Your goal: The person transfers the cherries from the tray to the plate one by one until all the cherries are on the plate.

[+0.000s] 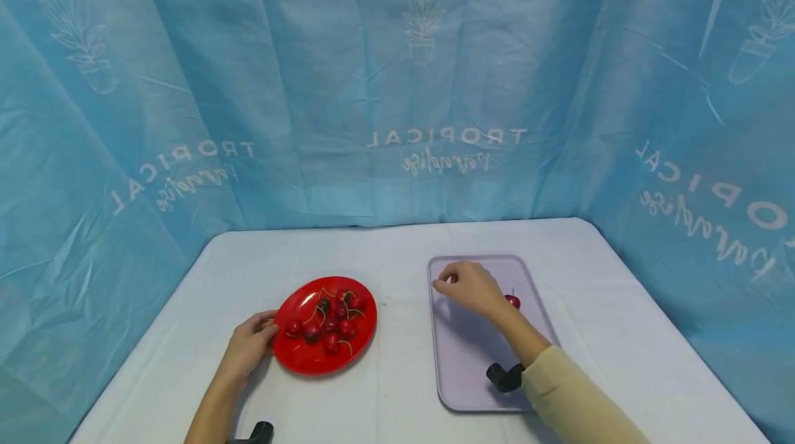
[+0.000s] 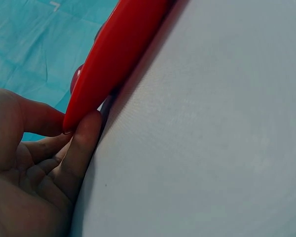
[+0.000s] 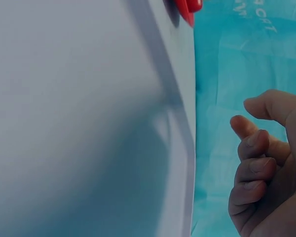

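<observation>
On the left of the table stands a red plate (image 1: 304,359) with several cherries (image 1: 330,324), red to dark, some with stems. My left hand (image 1: 247,344) pinches the plate's left rim, thumb above and fingers beneath, as the left wrist view shows. A pale purple tray (image 1: 459,378) lies to the right, with a red cherry (image 1: 513,301) on it, partly hidden by my right forearm. Over the tray's far left part hovers my right hand (image 1: 473,286). In the right wrist view its thumb and forefinger are apart, the other fingers loosely bent, nothing between them.
A white cloth (image 1: 397,389) covers the table. Blue curtains (image 1: 323,85) with printed plants and lettering hang behind it and at both sides. Black wrist mounts (image 1: 504,378) show at both wrists, and a strip of tablecloth separates plate and tray.
</observation>
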Available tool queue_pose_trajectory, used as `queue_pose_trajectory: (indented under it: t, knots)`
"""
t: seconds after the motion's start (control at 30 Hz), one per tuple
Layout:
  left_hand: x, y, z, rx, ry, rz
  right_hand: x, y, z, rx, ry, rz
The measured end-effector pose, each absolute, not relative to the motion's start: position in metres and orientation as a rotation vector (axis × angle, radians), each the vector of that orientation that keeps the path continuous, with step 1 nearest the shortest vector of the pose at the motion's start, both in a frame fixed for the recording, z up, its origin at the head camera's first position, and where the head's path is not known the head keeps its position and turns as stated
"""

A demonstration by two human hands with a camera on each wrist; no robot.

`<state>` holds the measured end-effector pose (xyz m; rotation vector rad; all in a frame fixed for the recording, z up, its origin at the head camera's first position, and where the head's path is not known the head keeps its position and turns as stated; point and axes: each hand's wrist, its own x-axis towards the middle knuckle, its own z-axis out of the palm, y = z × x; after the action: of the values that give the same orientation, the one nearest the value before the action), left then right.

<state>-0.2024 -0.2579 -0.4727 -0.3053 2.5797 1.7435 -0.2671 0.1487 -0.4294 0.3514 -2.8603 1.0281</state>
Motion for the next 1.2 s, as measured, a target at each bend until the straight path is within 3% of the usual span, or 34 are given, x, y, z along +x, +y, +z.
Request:
queue_pose_trajectory:
  t: [1.2]
  knots:
    - [-0.205,-0.26,-0.477,-0.3,2.626,1.713,-0.269,0.243,-0.447,0.044,-2.974,0.715]
